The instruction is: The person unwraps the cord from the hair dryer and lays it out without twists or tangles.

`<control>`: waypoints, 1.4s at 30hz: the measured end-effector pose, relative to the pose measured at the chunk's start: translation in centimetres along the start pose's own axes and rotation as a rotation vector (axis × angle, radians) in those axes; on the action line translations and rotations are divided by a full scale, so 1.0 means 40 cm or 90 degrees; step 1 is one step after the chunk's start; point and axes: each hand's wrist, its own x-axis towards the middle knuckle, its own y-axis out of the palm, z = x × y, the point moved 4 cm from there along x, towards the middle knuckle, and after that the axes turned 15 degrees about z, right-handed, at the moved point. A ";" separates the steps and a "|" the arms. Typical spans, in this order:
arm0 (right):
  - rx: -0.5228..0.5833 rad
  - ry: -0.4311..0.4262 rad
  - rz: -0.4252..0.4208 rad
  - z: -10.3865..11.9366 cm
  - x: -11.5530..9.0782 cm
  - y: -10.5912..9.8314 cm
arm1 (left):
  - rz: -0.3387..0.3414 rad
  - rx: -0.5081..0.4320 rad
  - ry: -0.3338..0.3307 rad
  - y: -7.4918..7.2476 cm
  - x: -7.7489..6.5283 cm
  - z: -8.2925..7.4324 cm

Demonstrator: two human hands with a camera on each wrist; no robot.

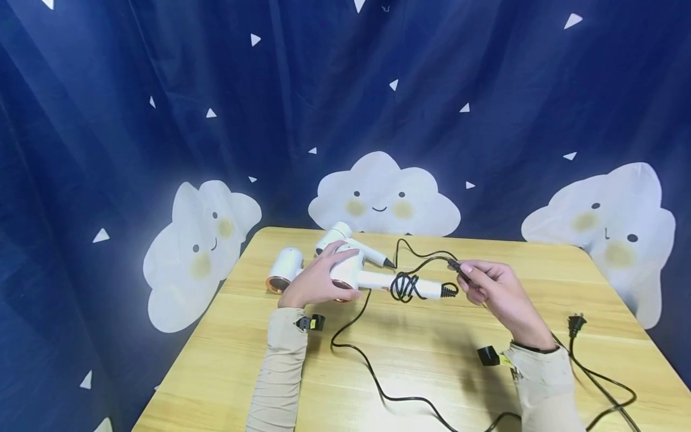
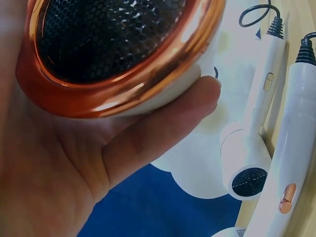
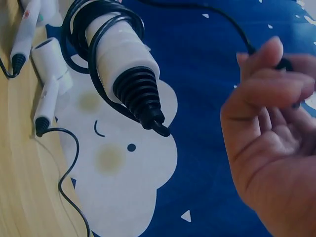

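Note:
My left hand [image 1: 322, 279] grips the head of a white hair dryer [image 1: 376, 280], held above the table. In the left wrist view, its copper-coloured rim [image 2: 148, 94] and dark mesh face the camera, with the thumb along the side. Several loops of black power cord [image 1: 405, 288] wrap round the dryer's handle. To the right, my right hand [image 1: 499, 294] pinches part of that cord between thumb and fingers; the fingers hide most of the gripped piece. The right wrist view shows the ribbed cord sleeve [image 3: 138, 94] at the handle's end, apart from the right hand.
Another white hair dryer with a copper rim [image 1: 286, 267] lies at the table's left. A third white dryer [image 1: 369, 252] lies behind the held one. Loose black cord [image 1: 372, 366] crosses the wooden table [image 1: 232, 360]; a two-prong plug [image 1: 576, 324] lies at the right.

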 end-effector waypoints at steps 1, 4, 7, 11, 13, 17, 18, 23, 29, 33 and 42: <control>-0.003 -0.002 0.021 0.002 0.000 0.003 | -0.001 0.001 0.000 -0.002 0.000 0.001; -0.018 0.008 0.077 0.005 -0.001 0.011 | -0.003 0.007 -0.004 -0.005 -0.001 0.004; -0.056 0.035 0.126 0.001 -0.002 0.015 | -0.004 0.010 -0.004 -0.006 -0.002 0.008; -0.126 0.050 0.197 -0.005 -0.004 0.022 | -0.008 0.007 0.000 -0.008 -0.004 0.009; -0.144 0.055 0.226 -0.009 -0.004 0.026 | -0.010 0.007 0.003 -0.009 -0.004 0.009; -0.163 0.070 0.287 -0.018 -0.003 0.038 | -0.014 0.011 0.004 -0.011 -0.003 0.009; -0.165 0.079 0.301 -0.021 -0.003 0.042 | -0.014 0.011 0.004 -0.011 -0.003 0.009; -0.173 0.083 0.388 -0.038 0.001 0.062 | -0.016 0.006 0.009 -0.013 -0.006 0.007; -0.169 0.110 0.443 -0.072 0.008 0.075 | -0.017 0.000 0.008 -0.015 -0.010 0.007; -0.157 0.110 0.460 -0.101 0.010 0.075 | -0.018 0.001 0.008 -0.015 -0.011 0.007; -0.117 0.180 0.460 -0.166 0.008 0.059 | -0.025 0.011 0.014 -0.016 -0.013 0.009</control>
